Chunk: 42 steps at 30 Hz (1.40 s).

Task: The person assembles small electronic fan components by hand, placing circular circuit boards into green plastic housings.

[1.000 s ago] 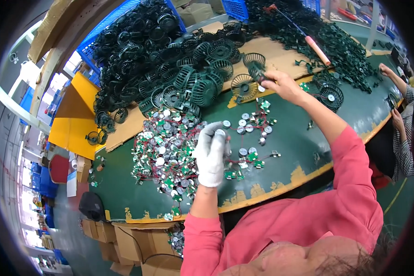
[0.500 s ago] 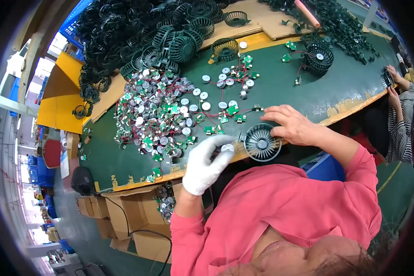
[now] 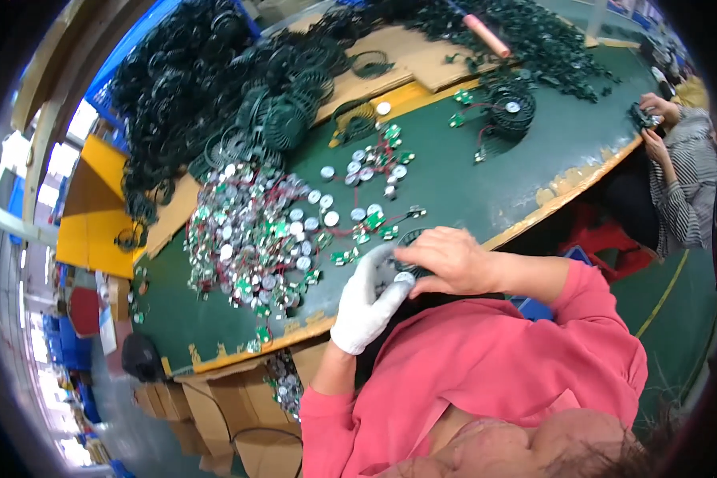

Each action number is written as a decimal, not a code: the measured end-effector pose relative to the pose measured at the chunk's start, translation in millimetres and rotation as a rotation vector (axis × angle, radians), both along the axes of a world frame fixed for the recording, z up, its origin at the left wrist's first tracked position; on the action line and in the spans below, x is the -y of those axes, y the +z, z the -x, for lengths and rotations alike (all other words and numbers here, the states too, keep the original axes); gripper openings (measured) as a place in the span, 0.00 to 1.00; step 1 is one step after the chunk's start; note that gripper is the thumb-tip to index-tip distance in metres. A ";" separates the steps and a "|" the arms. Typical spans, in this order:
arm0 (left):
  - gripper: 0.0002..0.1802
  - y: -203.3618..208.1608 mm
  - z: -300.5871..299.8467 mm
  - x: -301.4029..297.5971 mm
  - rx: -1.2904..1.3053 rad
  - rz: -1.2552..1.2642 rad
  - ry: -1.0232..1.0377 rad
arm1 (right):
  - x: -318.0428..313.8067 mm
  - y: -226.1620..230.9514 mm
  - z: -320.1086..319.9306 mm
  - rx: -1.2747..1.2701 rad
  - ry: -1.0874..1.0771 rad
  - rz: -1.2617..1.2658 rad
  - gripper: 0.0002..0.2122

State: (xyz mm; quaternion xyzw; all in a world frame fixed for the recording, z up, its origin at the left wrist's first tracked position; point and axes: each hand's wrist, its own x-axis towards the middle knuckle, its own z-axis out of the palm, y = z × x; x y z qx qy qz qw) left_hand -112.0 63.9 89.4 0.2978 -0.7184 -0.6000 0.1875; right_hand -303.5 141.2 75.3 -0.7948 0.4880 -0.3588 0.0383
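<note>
Hands: brought together at the edge of the worktop.
Left hand, gloved: small silver disc pinched near the thumb tip.
Right hand, bare: dark green cage apparently gripped, mostly hidden by fingers.
Drop risk: disc could be lost over the edge if the gloved pinch slips.
Cage risk: thin ribs could be bent if squeezed too hard.

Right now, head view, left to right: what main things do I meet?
Yellow panel → pile of silver discs and green boards → gloved left hand → bare right hand → dark round cages → co-worker's hands.
</note>
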 end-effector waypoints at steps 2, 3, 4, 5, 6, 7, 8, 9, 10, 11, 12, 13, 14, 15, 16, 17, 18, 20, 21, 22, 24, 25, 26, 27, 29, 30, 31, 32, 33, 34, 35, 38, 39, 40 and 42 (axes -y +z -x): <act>0.36 5.0 3.6 4.7 -0.019 -0.152 -0.007 | 0.4 -1.3 -2.3 -0.013 -0.023 0.030 0.24; 0.36 2.4 9.5 7.0 -0.025 -0.146 -0.027 | -0.5 -1.0 -3.8 0.019 -0.039 0.047 0.23; 0.37 -3.5 10.5 7.9 -0.075 -0.116 -0.056 | -0.5 -1.1 -6.7 0.058 -0.038 0.061 0.22; 0.38 -4.8 10.9 8.0 -0.125 -0.088 -0.082 | -0.8 -0.5 -6.6 0.059 -0.036 0.060 0.22; 0.39 -2.2 11.3 10.1 -0.067 -0.102 -0.099 | -1.2 0.8 -5.6 0.037 -0.046 0.055 0.20; 0.39 1.9 13.7 13.1 -0.064 -0.112 -0.093 | -0.8 0.9 -4.3 0.015 -0.055 0.041 0.17; 0.41 7.3 15.9 14.7 0.050 0.111 -0.091 | -0.7 3.2 -3.3 -0.013 -0.112 0.020 0.16; 0.42 9.1 18.7 17.1 0.169 0.331 -0.089 | -1.1 5.0 1.1 -0.029 -0.164 -0.009 0.12; 0.45 -4.6 18.1 20.8 0.116 0.608 -0.085 | -2.1 3.6 3.8 -0.079 -0.190 -0.019 0.11; 0.44 -6.4 18.5 24.1 0.146 0.816 -0.165 | -2.1 0.2 6.7 -0.128 -0.214 -0.027 0.09; 0.44 -9.3 15.4 21.5 0.168 0.797 -0.153 | -4.4 -1.9 8.1 -0.115 -0.192 -0.044 0.09; 0.42 -12.2 15.2 19.5 0.210 0.833 -0.234 | -5.6 -2.1 11.5 -0.224 -0.194 -0.081 0.09; 0.39 -14.8 13.9 17.4 0.252 0.867 -0.316 | -5.4 -2.6 13.1 -0.334 -0.195 -0.115 0.10; 0.39 -16.7 11.3 16.2 0.265 0.854 -0.308 | -3.8 -3.7 13.1 -0.326 -0.179 -0.123 0.10; 0.37 -17.5 11.3 17.0 0.274 0.831 -0.299 | -1.2 -3.4 15.0 -0.368 -0.138 -0.187 0.10; 0.36 -18.2 10.8 16.8 0.282 0.810 -0.289 | 1.6 -3.0 16.1 -0.411 -0.098 -0.248 0.10; 0.32 -21.5 9.4 16.0 0.224 0.858 -0.241 | 5.0 -2.3 16.0 -0.420 -0.078 -0.225 0.11; 0.30 -22.1 5.7 15.0 0.267 0.912 -0.226 | 9.7 -2.3 18.7 -0.447 -0.039 -0.220 0.10; 0.28 -22.2 3.7 14.2 0.309 0.968 -0.213 | 11.4 -2.4 19.3 -0.474 -0.003 -0.214 0.10; 0.28 -23.6 1.9 13.4 0.307 0.970 -0.210 | 12.7 -3.6 19.0 -0.476 -0.003 -0.212 0.10; 0.23 -28.3 -1.9 11.0 0.267 1.016 -0.175 | 15.4 -7.7 18.5 -0.414 0.052 -0.130 0.05; 0.23 -30.0 -3.2 9.8 0.267 1.020 -0.170 | 17.1 -8.7 18.2 -0.417 0.055 -0.125 0.05; 0.21 -31.8 -4.1 8.4 0.227 1.025 -0.122 | 18.1 -9.7 17.5 -0.426 0.077 -0.134 0.05; 0.20 -32.6 -5.0 7.0 0.187 1.028 -0.075 | 18.9 -11.2 16.8 -0.433 0.099 -0.144 0.05; 0.18 -33.0 -6.0 6.3 0.190 1.032 -0.051 | 19.8 -17.6 15.5 -0.409 0.099 -0.141 0.05; 0.18 -33.5 -6.3 6.7 0.177 1.021 -0.039 | 20.0 -19.5 15.2 -0.380 0.096 -0.144 0.06; 0.18 -33.9 -6.6 7.2 0.166 1.009 -0.025 | 21.1 -19.8 14.8 -0.380 0.101 -0.141 0.06; 0.18 -34.3 -6.3 8.1 0.170 1.010 -0.021 | 22.4 -20.1 14.7 -0.375 0.092 -0.148 0.06; 0.19 -34.8 -5.4 9.2 0.176 0.997 -0.032 | 24.4 -20.4 14.9 -0.369 0.082 -0.156 0.06; 0.19 -34.1 -6.1 8.9 0.182 0.990 -0.040 | 26.5 -18.2 13.9 -0.369 0.086 -0.150 0.06; 0.19 -33.4 -7.3 8.2 0.185 0.995 -0.036 | 29.0 -14.9 13.2 -0.394 0.099 -0.178 0.06; 0.21 -28.1 -7.7 12.8 0.238 0.966 -0.062 | 33.6 -12.7 13.3 -0.441 0.101 -0.200 0.08; 0.21 -20.2 -8.1 16.5 0.155 0.899 -0.022 | 33.7 -13.2 13.6 -0.462 0.089 -0.199 0.11; 0.21 -12.0 -7.1 21.8 0.065 0.830 0.011 | 32.8 -14.9 16.6 -0.447 0.078 -0.186 0.13; 0.19 5.5 -7.1 38.0 0.014 0.826 0.135 | 34.3 -12.3 26.5 -0.360 0.057 -0.163 0.13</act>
